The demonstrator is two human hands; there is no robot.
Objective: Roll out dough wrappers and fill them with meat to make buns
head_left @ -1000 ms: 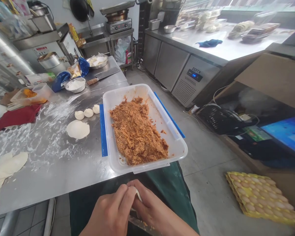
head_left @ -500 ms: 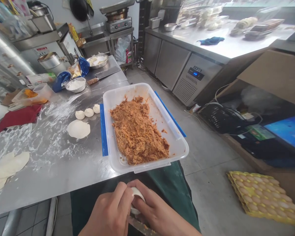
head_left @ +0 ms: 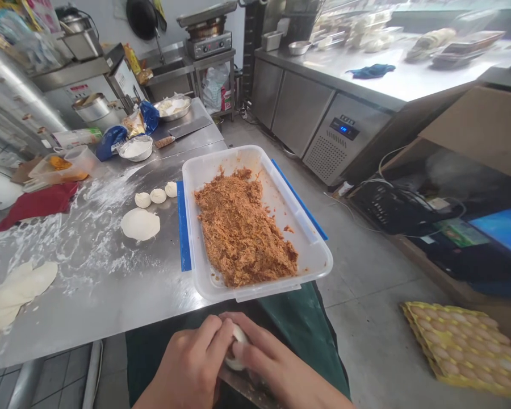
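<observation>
Low in front of my apron, a white dough bun (head_left: 237, 341) sits between my two hands, mostly covered by fingers. My left hand (head_left: 196, 355) is closed, its fingertips pressed on the bun's near-left side. Curled around the other side, my right hand (head_left: 268, 355) is closed on the same bun. A flat metal strip (head_left: 242, 389) with bits of filling shows beneath the hands; how it is held is hidden. Just beyond them, a translucent plastic tub (head_left: 310, 264) holds orange-brown filling (head_left: 242, 227). Left of the tub lie a flat dough wrapper (head_left: 140, 224) and three small shaped buns (head_left: 157, 196).
Overlapping dough wrappers (head_left: 21, 289) lie on the floured steel table (head_left: 93, 301) at left. A red cloth (head_left: 38, 205), flour bowl (head_left: 135, 149) and cleaver (head_left: 191, 128) are farther back. Egg trays (head_left: 468, 346) stand low at right, near a steel counter (head_left: 298, 108).
My fingers have shifted slightly around the bun, the right thumb now covering more of it. The whole view has moved a little, so the surroundings appear slightly farther right.
</observation>
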